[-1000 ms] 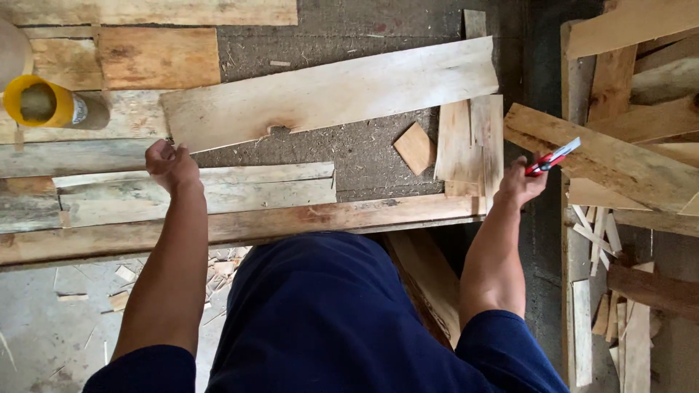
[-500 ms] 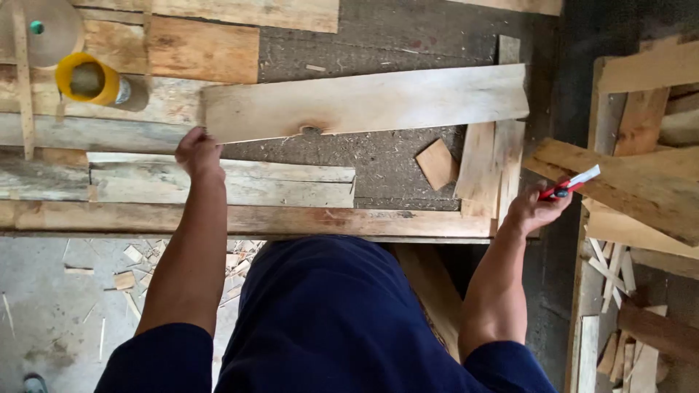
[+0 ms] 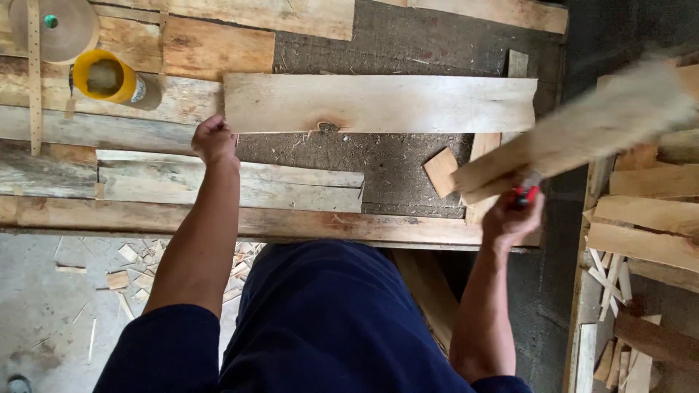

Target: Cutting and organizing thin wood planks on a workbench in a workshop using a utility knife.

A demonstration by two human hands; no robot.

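Rough planks and dark gritty board make up the bench [image 3: 145, 218] before me, with pale floor [image 3: 44, 320] and wood chips [image 3: 131, 269] showing below its near edge at 7 o'clock.

My left hand [image 3: 215, 140] is closed in a fist at the left end of the long pale board [image 3: 378, 103], knuckles touching its lower left corner; I cannot tell whether the fingers actually pinch the board or just press against it. That board lies flat across the bench toward 12 o'clock, running left to right, with a dark knot on its near edge.

My right hand [image 3: 511, 218] sits at 3 o'clock, curled tight around a red tool [image 3: 526, 195] and the near end of a plank [image 3: 575, 135]. This plank slants up toward 2 o'clock and is blurred, its low end hanging over the right edge of the bench, just beside a small square offcut [image 3: 440, 171] lying on the dark board.

At 10 o'clock a yellow tape roll [image 3: 105, 75] lies on its side, with a tan disc [image 3: 62, 29] near it at 11 o'clock and a thin strip [image 3: 33, 80] running past both. A stack of boards [image 3: 648, 233] fills the space at 3 to 4 o'clock, well apart from the bench.
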